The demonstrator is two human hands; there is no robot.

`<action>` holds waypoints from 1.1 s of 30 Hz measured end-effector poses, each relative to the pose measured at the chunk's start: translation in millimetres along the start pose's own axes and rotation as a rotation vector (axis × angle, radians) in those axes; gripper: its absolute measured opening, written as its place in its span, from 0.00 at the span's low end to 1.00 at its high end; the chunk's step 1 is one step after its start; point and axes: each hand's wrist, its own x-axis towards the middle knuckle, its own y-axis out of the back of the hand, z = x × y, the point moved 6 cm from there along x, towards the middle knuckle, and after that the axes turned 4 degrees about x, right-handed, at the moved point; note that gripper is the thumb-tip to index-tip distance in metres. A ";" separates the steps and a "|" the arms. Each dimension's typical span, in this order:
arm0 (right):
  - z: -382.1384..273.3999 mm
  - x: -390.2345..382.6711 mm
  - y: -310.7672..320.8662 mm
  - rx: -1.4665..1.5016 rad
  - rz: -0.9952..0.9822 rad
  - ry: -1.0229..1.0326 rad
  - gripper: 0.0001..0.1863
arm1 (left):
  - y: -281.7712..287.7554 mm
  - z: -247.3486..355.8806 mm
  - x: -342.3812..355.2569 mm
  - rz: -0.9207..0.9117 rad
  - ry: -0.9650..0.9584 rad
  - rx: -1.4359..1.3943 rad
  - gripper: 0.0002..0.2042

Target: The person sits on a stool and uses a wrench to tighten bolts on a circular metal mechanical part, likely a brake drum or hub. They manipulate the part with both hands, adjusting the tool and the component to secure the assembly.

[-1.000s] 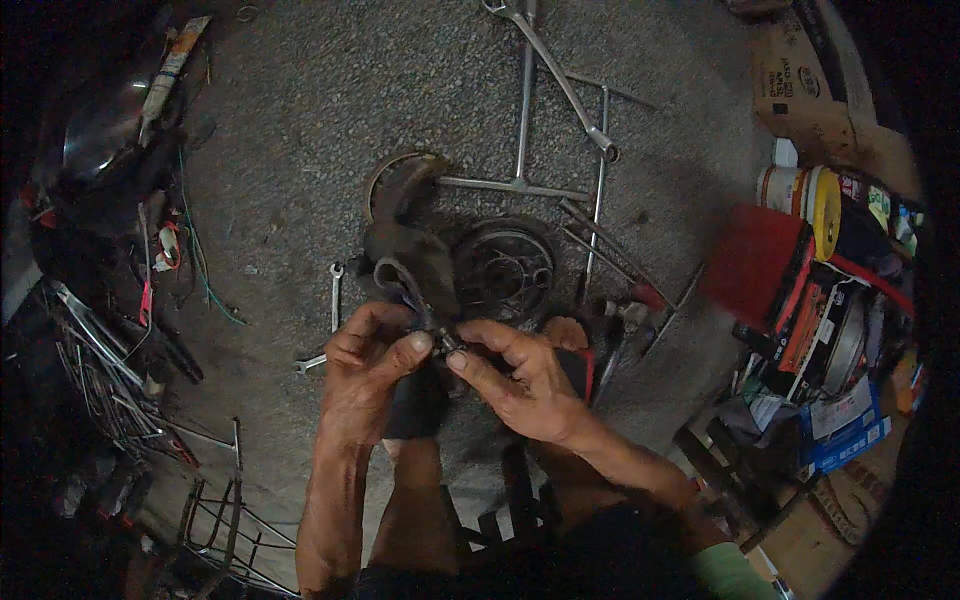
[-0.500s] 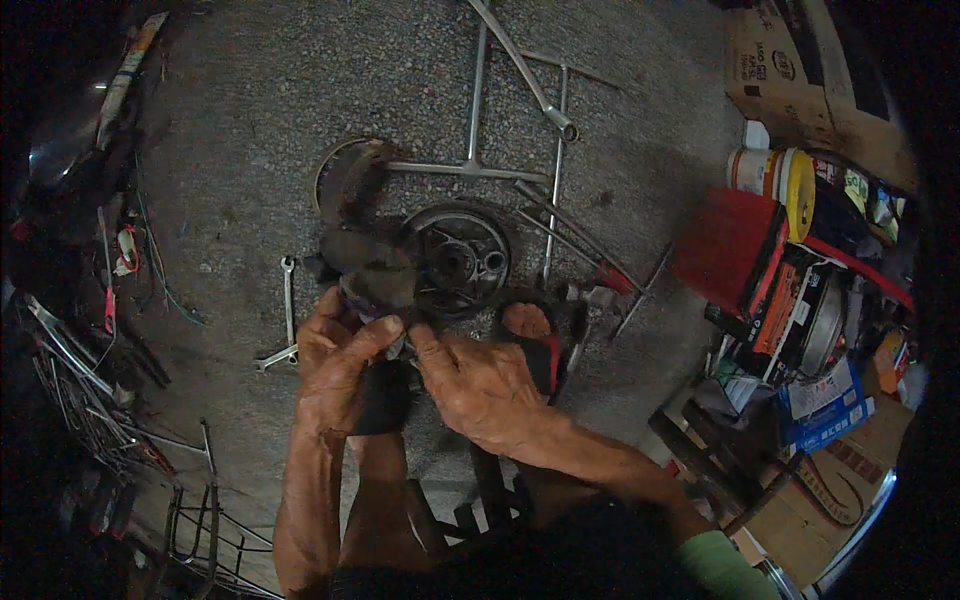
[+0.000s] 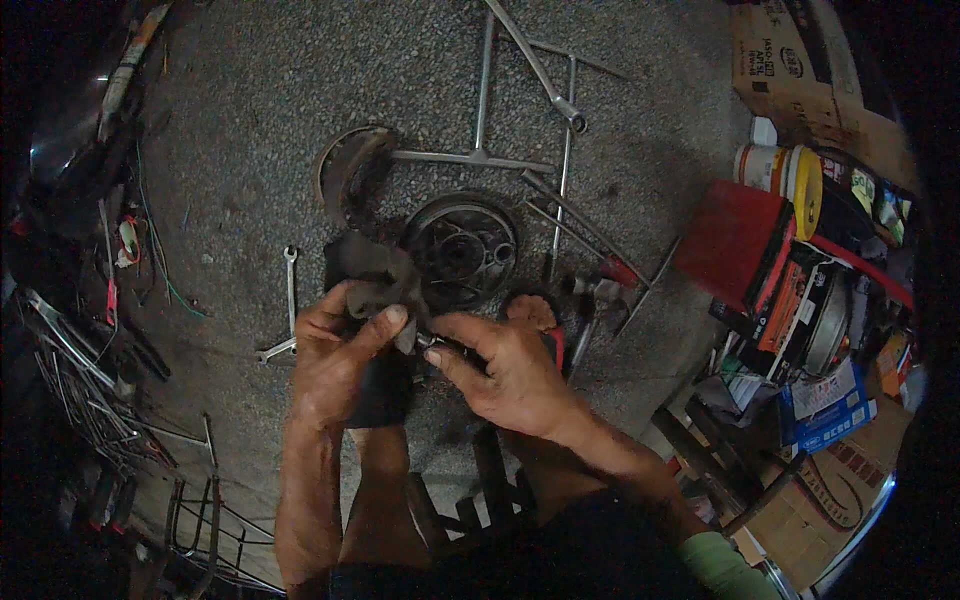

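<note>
My left hand (image 3: 342, 355) is closed on a dark grey rag (image 3: 378, 272), the thumb pressed on top of its folds. Beside it, my right hand (image 3: 512, 372) pinches a small shiny metal part (image 3: 428, 341) between thumb and fingers, touching the edge of the rag. How much of this part lies inside the cloth is hidden. Just beyond my hands, a round black drum-like hub (image 3: 460, 250) lies on the ground. A dirty curved part (image 3: 352, 172), seemingly a ring or shoe, lies farther off to its left.
Spanners (image 3: 291, 290) lie to the left of my hands. T-shaped metal wrenches (image 3: 480, 100) and a hammer-like tool (image 3: 597, 290) lie ahead and right. A red box (image 3: 735, 245), a yellow-rimmed tub (image 3: 806, 195) and cartons (image 3: 790, 70) crowd the right. Metal rods (image 3: 85, 385) are piled left.
My right hand has shifted right and turned, and the small metal part now shows in its pinch. The rag is bunched differently in my left hand. The whole view has shifted slightly.
</note>
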 end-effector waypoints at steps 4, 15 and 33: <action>-17.3 3.5 3.2 -0.283 -0.003 0.025 0.12 | 3.9 -9.2 2.5 0.115 0.111 0.009 0.10; 10.1 1.6 8.2 0.639 0.040 -0.453 0.14 | 32.5 -19.5 5.1 0.034 0.079 -0.451 0.18; -6.9 9.4 -6.5 -0.100 0.121 0.009 0.12 | -7.3 -7.1 -7.6 0.036 0.157 -0.147 0.13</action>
